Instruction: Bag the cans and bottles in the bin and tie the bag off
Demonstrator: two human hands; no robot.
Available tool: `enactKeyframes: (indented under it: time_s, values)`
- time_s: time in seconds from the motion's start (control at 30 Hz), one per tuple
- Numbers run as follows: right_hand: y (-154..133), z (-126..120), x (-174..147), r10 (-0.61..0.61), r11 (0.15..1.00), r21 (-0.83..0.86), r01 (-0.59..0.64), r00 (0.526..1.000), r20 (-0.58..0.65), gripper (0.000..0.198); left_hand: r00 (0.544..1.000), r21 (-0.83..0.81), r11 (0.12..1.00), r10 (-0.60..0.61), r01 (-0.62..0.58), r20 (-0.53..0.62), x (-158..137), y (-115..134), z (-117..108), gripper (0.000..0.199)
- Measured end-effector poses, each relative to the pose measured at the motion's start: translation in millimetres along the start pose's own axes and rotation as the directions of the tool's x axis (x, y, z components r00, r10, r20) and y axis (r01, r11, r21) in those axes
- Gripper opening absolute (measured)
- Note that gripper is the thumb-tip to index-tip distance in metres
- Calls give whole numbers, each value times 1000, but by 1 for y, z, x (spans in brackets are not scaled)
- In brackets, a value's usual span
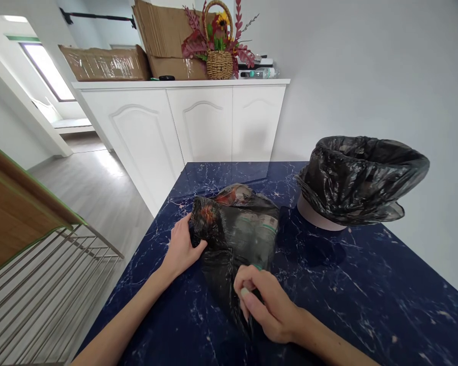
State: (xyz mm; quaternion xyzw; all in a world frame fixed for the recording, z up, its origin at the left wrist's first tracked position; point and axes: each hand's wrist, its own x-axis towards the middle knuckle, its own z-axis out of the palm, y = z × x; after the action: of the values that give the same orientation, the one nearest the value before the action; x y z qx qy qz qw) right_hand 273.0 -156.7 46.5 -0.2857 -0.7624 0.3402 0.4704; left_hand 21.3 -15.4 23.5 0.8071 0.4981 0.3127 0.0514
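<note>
A filled black garbage bag [234, 231] lies on the dark blue marbled table [328, 284]. Through its thin plastic show what look like clear bottles and some orange-red items. My left hand [183, 246] is closed around the left side of the bag, thumb in front and fingers partly hidden behind it. At the near end, my right hand [265, 305] has its fingers curled in and pinches the loose, gathered plastic. To the right stands a pale bin [322, 218] lined with another black bag [339, 185], its mouth spread open over the rim.
Behind the table is a white cabinet [206, 127] carrying cardboard boxes [103, 63], a wicker flower basket [219, 64] and a plastic bottle [263, 73]. A metal rack [57, 284] with a brown cover is at the left. A wall [366, 76] closes the right side.
</note>
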Motion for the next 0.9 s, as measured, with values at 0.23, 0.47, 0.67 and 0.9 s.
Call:
enactKeyframes:
  time_s: [0.23,0.47,0.67,0.9]
  values:
    - [8,-3,6,-85,937,-347,33,987,-134,23,989,60,992,115,-110,-98,1,8,-6,35]
    - [10,-7,14,-266,735,-670,104,953,-143,41,987,79,984,161,-159,-26,1,10,-1,37]
    - [26,-15,16,-215,688,-725,-20,949,-230,47,993,127,985,119,-115,-26,3,7,2,45]
    - [39,-13,13,-130,737,-663,-129,936,-326,40,998,235,971,56,-52,-8,29,10,8,54]
